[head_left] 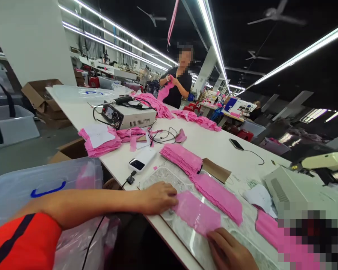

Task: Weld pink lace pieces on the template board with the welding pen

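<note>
A thin, pale pink fabric piece (197, 213) lies over a clear plastic sheet at the near edge of the white table. My left hand (159, 197) has its fingers closed on the left end of this piece. At the opposite end, near the lower right corner, my right hand (232, 250) grips the fabric between thumb and fingers. Just beyond it are two stacks of pink fabric pieces, one to the left (183, 159) and one to the right (219, 197). A brown cardboard piece (216, 170) sits beside them.
A control box (138, 117) with cables stands further back, near a white device with a dark screen (137, 164). A phone (236, 144) lies at the right. Plastic bins (81, 176) stand left of the table. Across it, a person (178, 80) holds pink fabric.
</note>
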`<state>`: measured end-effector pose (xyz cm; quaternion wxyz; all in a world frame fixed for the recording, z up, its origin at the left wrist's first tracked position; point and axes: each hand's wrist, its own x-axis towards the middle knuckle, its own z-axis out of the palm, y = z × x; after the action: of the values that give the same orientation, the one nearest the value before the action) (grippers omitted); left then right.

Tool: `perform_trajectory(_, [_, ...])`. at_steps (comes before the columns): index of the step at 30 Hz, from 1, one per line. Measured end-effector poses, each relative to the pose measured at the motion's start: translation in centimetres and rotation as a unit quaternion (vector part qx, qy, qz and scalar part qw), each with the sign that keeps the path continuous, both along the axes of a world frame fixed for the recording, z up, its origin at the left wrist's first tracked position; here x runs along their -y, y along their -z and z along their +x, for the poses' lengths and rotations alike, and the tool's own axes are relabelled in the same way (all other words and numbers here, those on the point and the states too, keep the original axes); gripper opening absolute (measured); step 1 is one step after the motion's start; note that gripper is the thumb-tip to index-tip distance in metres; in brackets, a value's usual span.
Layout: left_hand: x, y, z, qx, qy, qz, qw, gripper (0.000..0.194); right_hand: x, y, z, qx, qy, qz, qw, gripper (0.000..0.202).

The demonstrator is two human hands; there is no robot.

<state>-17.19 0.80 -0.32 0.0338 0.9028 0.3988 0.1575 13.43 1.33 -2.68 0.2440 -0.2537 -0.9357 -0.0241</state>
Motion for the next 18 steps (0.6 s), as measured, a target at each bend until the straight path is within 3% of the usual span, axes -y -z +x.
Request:
perform_trajectory(5, [-0.9,0.9,-1.3,0.061,0.000,0.008,0.998,0.024,1.5,-2.7,-0.5,-0.007,0.047,-0.120,0.992,0.021])
perform_trajectory(8, [-1.2,0.7,-0.5,0.098,0.014,0.034,0.995,0.022,1.1,-3.4,-1.2,-0.020,0.060,-0.184,0.981,0.020])
perform_trajectory(14, [-0.1,0.2,3.8,0.097,0.090,0.037,0.990,0.017,-0.7,-3.6,-3.9,-0.062,0.083,-0.290,0.951,0.013])
perform_trajectory(18, [0.7,0.6,4.4,0.073,0.113,0.056,0.989,0.014,-1.6,-3.2,-4.9,-0.054,0.075,-0.336,0.937,0.013])
